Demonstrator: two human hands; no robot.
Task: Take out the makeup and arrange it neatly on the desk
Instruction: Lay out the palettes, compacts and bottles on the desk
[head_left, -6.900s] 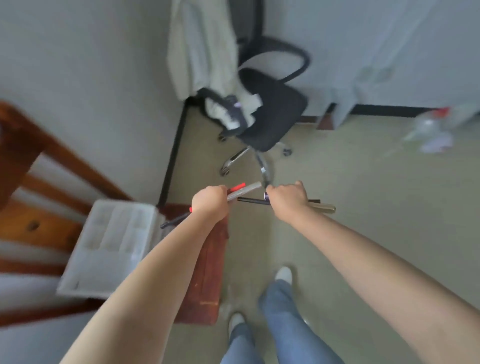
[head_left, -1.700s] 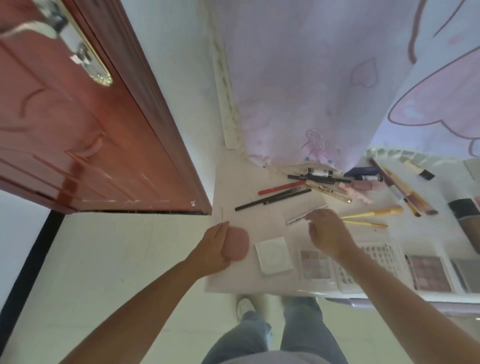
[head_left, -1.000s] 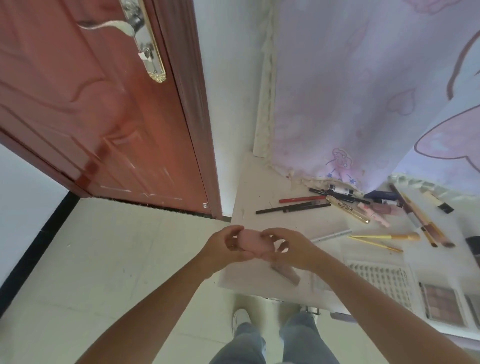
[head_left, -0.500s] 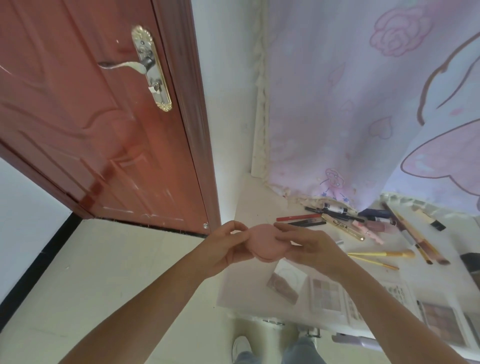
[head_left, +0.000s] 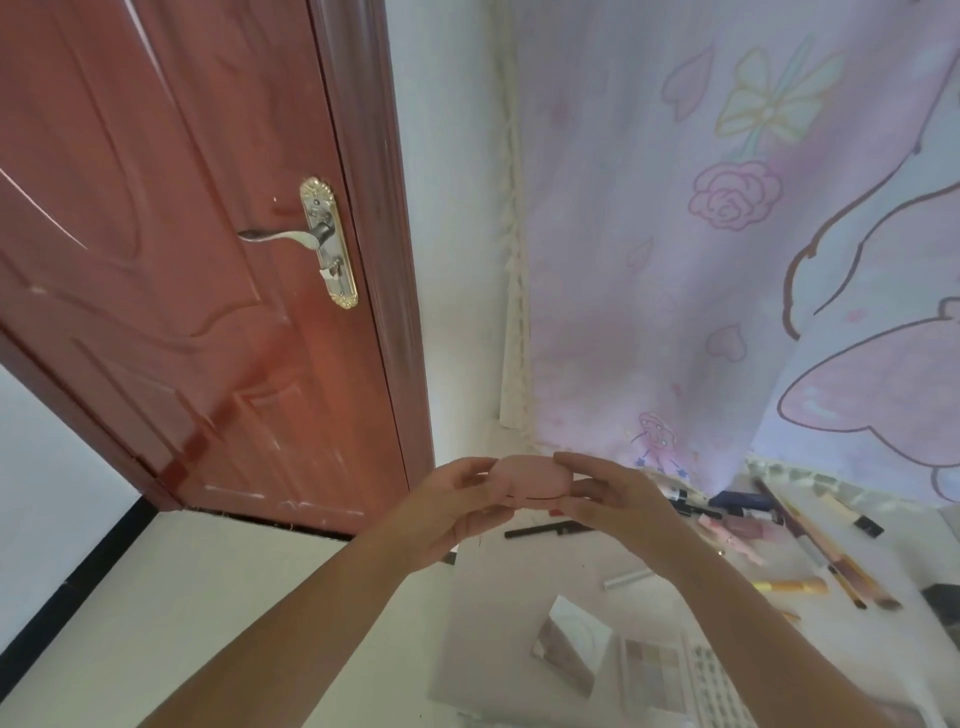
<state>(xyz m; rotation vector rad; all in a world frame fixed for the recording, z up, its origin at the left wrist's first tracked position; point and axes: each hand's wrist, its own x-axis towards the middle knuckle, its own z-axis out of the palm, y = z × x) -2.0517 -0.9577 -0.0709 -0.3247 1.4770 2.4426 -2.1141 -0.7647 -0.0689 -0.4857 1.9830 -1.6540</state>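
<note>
Both hands hold a round pink compact (head_left: 530, 480) up over the near left corner of the table (head_left: 498, 639), the left hand (head_left: 447, 512) and right hand (head_left: 615, 501) each with fingers clamped on one side. A dark seam shows along its lower edge. To open it well, I'd steady the base and lift gently, keeping it level above the table.

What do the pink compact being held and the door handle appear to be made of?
Pink compact: probably matte plastic, with an even, dull colour, no glare and a thin seam. It is held between left hand and right hand. Door handle: polished silver metal with bright highlights, on a gold-toned backplate.
</note>
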